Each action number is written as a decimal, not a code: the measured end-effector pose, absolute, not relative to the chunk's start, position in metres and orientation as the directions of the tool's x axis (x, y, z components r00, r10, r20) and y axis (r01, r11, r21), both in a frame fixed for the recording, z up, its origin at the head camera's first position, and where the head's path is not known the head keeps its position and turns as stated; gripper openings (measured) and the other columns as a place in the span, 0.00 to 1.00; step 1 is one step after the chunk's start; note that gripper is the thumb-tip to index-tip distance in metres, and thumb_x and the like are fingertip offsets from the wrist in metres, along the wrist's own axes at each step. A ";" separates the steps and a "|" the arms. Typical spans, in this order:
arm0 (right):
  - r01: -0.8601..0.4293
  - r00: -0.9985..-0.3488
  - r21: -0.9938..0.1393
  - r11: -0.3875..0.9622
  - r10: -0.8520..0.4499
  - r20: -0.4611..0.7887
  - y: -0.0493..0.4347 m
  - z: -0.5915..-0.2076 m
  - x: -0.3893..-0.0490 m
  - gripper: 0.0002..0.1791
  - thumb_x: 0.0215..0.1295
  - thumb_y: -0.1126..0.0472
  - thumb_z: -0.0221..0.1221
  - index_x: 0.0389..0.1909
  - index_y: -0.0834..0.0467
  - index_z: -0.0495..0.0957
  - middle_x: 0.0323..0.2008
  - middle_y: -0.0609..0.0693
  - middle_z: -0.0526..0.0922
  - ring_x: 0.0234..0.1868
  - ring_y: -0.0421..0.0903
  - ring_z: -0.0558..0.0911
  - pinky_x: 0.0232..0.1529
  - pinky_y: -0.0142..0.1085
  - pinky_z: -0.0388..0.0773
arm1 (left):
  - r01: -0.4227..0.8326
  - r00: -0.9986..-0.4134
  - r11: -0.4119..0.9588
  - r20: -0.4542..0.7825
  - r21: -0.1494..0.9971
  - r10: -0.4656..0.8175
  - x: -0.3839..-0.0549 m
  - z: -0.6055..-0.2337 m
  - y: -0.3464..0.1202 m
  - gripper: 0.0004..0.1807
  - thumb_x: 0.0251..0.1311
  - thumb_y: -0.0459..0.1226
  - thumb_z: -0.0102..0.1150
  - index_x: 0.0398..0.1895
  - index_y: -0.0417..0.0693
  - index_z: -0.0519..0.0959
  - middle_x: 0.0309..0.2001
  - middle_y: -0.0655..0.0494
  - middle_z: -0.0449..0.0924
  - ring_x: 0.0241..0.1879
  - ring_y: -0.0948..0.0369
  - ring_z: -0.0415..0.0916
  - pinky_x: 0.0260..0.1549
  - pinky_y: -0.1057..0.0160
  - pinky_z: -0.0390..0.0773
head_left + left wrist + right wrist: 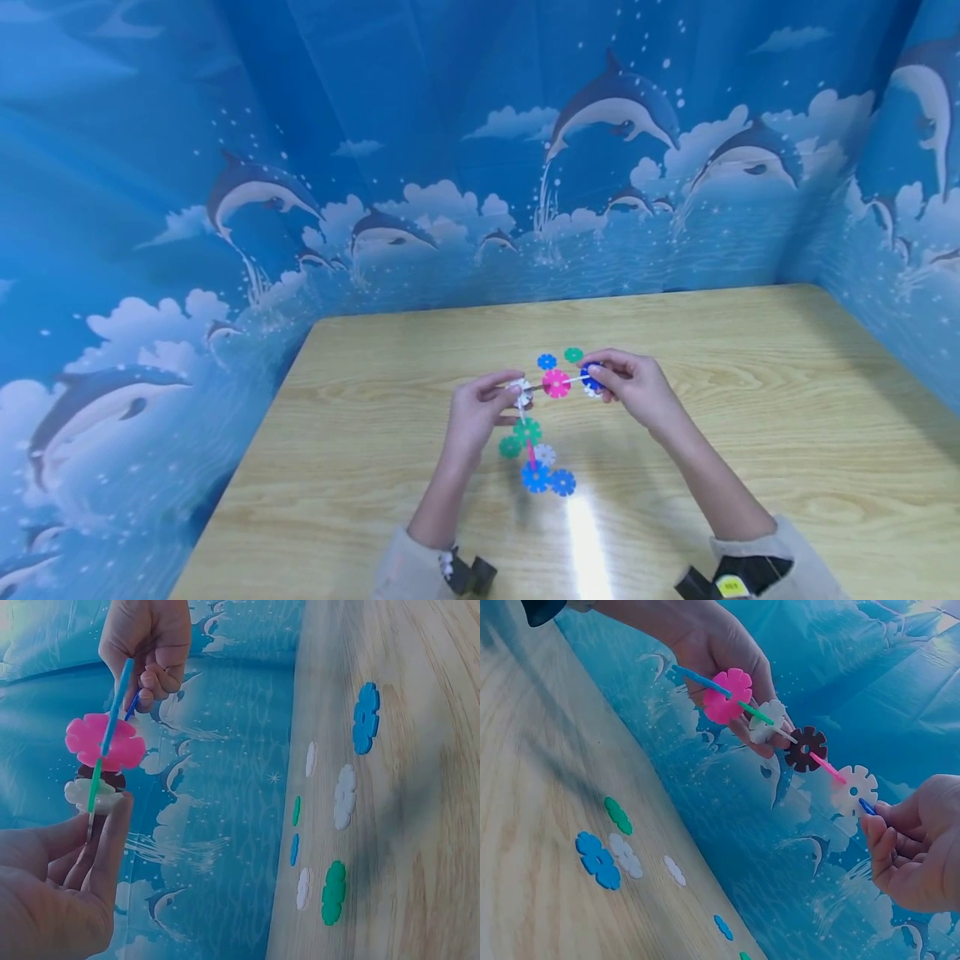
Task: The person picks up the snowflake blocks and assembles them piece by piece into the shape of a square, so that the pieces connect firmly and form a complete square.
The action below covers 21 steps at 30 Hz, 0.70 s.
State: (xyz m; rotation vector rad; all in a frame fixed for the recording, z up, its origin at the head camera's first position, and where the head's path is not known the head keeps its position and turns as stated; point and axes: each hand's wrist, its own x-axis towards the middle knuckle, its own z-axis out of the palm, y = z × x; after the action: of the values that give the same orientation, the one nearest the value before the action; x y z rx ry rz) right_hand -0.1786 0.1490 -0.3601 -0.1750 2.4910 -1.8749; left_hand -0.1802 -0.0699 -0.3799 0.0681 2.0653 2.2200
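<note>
A chain of slotted snowflake discs hangs in the air between both hands. My left hand (472,412) grips it near its bend, around a white disc (767,722). The right hand (637,387) pinches the dark blue disc (866,806) at one end. Next to that blue disc comes a white disc (853,791), then a pink one edge-on and a brown disc (805,749). Beyond the left hand, the chain drops toward the body through a green disc, a pink disc (101,742) and a blue disc (118,705) at the other end.
Loose discs lie flat on the wooden table (337,467). Nearer the body are a green disc (334,892), a white disc (345,796) and a blue disc (366,718). Farther back lie a small blue disc (547,362) and a green one (573,354). A dolphin-print curtain (450,167) surrounds the table.
</note>
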 end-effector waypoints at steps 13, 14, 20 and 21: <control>-0.102 -0.986 -0.952 0.289 -0.153 0.059 0.159 -0.357 -0.183 0.16 0.67 0.58 0.54 0.50 0.63 0.75 0.29 0.59 0.76 0.25 0.43 0.74 0.26 0.31 0.76 | -0.074 -0.991 -0.123 -0.059 0.990 0.123 -0.181 -0.382 -0.064 0.14 0.58 0.31 0.58 0.48 0.38 0.77 0.37 0.43 0.81 0.36 0.52 0.81 0.33 0.59 0.82; -0.106 -0.985 -0.952 0.286 -0.158 0.062 0.160 -0.357 -0.183 0.16 0.67 0.58 0.54 0.51 0.63 0.74 0.29 0.60 0.76 0.25 0.43 0.75 0.26 0.31 0.76 | -0.075 -0.991 -0.126 -0.059 0.989 0.121 -0.182 -0.382 -0.064 0.14 0.58 0.31 0.58 0.48 0.38 0.77 0.37 0.43 0.81 0.36 0.52 0.81 0.33 0.59 0.82; -0.136 -0.984 -0.963 0.232 -0.143 0.104 0.165 -0.357 -0.184 0.19 0.69 0.57 0.50 0.56 0.64 0.69 0.29 0.59 0.76 0.25 0.44 0.75 0.26 0.31 0.76 | -0.051 -0.997 -0.180 -0.038 0.982 0.071 -0.181 -0.384 -0.063 0.15 0.59 0.31 0.57 0.50 0.37 0.75 0.38 0.42 0.81 0.37 0.52 0.80 0.35 0.59 0.82; -0.143 -0.983 -0.965 0.222 -0.142 0.113 0.164 -0.357 -0.183 0.20 0.70 0.57 0.50 0.56 0.65 0.68 0.29 0.59 0.76 0.25 0.44 0.76 0.26 0.31 0.77 | -0.038 -0.998 -0.193 -0.028 0.980 0.052 -0.181 -0.384 -0.063 0.15 0.60 0.31 0.56 0.50 0.36 0.74 0.38 0.42 0.81 0.37 0.51 0.80 0.35 0.59 0.82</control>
State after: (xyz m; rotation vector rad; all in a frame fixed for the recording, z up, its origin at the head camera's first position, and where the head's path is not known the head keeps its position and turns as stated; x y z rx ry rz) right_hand -0.1835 0.1642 -0.3572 -0.2859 2.4560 -1.9390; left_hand -0.1814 -0.0633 -0.3843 0.0178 1.9574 2.3824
